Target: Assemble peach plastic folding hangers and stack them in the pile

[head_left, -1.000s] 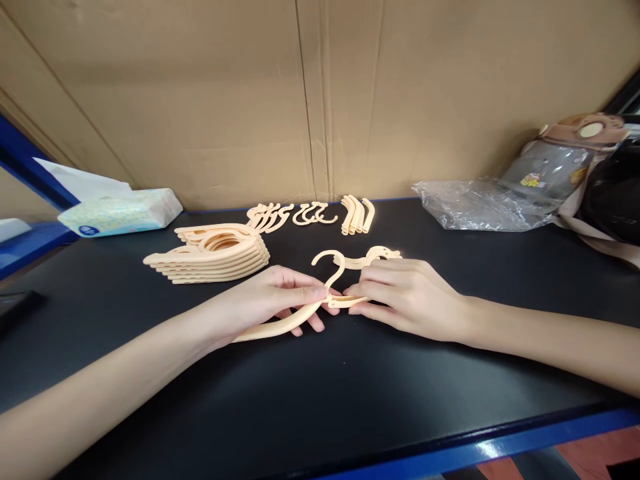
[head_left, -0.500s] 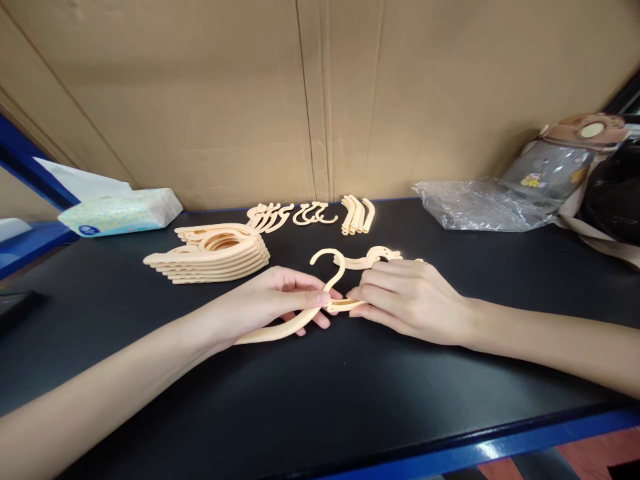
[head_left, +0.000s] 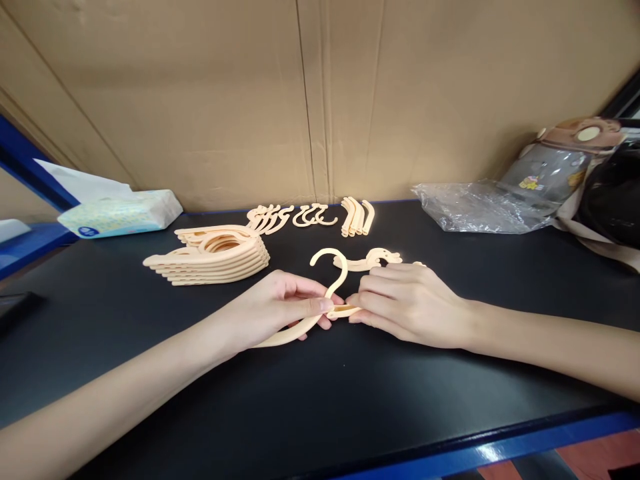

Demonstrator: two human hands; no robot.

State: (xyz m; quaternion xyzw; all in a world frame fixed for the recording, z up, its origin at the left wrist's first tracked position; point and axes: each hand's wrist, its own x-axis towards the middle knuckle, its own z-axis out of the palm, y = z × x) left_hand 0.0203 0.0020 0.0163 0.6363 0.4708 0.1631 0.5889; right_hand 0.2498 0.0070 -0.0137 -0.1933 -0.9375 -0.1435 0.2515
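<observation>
Both my hands meet over a cream plastic hanger (head_left: 334,279) at the middle of the black tabletop (head_left: 320,393). My left hand (head_left: 274,308) pinches the hanger's left arm near the base of its hook, fingers closed. My right hand (head_left: 406,300) grips the right arm, fingers curled over it and hiding most of it. The hook rises between the two hands. A loose cream hanger part (head_left: 370,259) lies just behind my right hand.
A stack of finished hangers (head_left: 213,257) lies at the left. Loose hooks (head_left: 293,217) and arm pieces (head_left: 357,215) sit by the cardboard wall (head_left: 310,93). A tissue pack (head_left: 120,210) is far left, a clear plastic bag (head_left: 480,207) and a bottle (head_left: 560,163) at right.
My left hand has slid right along the hanger arm, closer to the hook. The hanger has pulled in a little between the hands.
</observation>
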